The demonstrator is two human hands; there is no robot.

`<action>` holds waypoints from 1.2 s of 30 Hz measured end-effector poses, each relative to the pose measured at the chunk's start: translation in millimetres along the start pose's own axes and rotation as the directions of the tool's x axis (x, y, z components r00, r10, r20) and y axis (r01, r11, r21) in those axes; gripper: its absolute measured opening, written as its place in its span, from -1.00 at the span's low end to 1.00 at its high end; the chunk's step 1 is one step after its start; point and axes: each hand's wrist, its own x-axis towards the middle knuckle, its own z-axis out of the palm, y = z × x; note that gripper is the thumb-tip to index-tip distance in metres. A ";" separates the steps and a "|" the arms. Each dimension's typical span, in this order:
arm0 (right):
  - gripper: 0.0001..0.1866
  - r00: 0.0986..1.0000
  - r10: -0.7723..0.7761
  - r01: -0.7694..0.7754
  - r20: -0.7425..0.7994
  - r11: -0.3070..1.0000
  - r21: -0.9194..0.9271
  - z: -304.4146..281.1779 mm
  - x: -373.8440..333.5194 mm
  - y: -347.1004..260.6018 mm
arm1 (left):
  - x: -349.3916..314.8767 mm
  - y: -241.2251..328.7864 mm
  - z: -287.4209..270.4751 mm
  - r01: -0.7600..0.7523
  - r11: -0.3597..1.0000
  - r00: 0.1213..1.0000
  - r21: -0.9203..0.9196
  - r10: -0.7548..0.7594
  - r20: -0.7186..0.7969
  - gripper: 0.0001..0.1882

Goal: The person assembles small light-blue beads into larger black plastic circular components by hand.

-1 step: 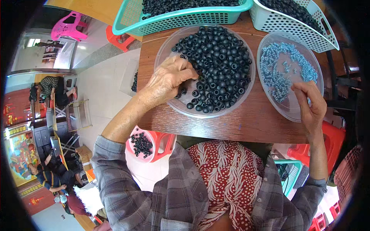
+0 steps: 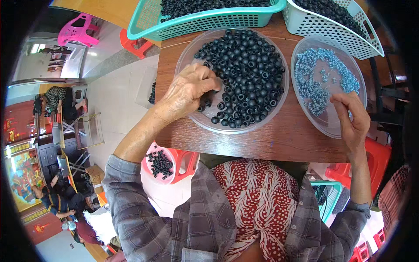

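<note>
My left hand (image 2: 192, 88) is curled over the left side of a clear round tray (image 2: 183, 50), thumb and fingers drawn together among small hollow black caps (image 2: 251, 65). Whatever sits between those fingertips is hidden. On the right, an oval clear tray (image 2: 325, 126) holds many tiny silvery-blue coils that look like springs (image 2: 312, 85). Over its near right edge my right hand (image 2: 354, 114) is closed, thumb and forefinger close together. Anything in that pinch is too small to make out.
Behind the trays stand a teal basket (image 2: 209, 21) and a white basket (image 2: 331, 37), both full of black pieces. Below the brown table's (image 2: 227, 146) front left, a pink basin (image 2: 174, 163) with black pieces rests on a red stool (image 2: 187, 166). Other people are at far left.
My left hand's thumb and fingertips have shifted slightly left, away from the pile of black caps. The right hand stays almost where it was.
</note>
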 end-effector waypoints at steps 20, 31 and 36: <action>-0.90 0.999 -0.034 0.034 0.012 0.999 0.018 -0.5 -4.4 -6.8 | -15.1 4.8 -21.3 0.013 0.997 1.000 -0.076 -0.014 -0.008 -0.66; -0.87 1.000 -0.002 0.001 0.025 0.999 0.039 1.9 -5.5 -12.2 | -8.0 18.3 -4.2 -0.205 0.971 0.970 0.120 0.185 0.154 -0.73; -0.87 0.999 -0.025 0.023 0.036 0.999 0.036 0.5 -6.1 -12.0 | -9.0 20.5 -1.6 -0.200 0.955 0.974 0.219 0.171 0.148 -0.70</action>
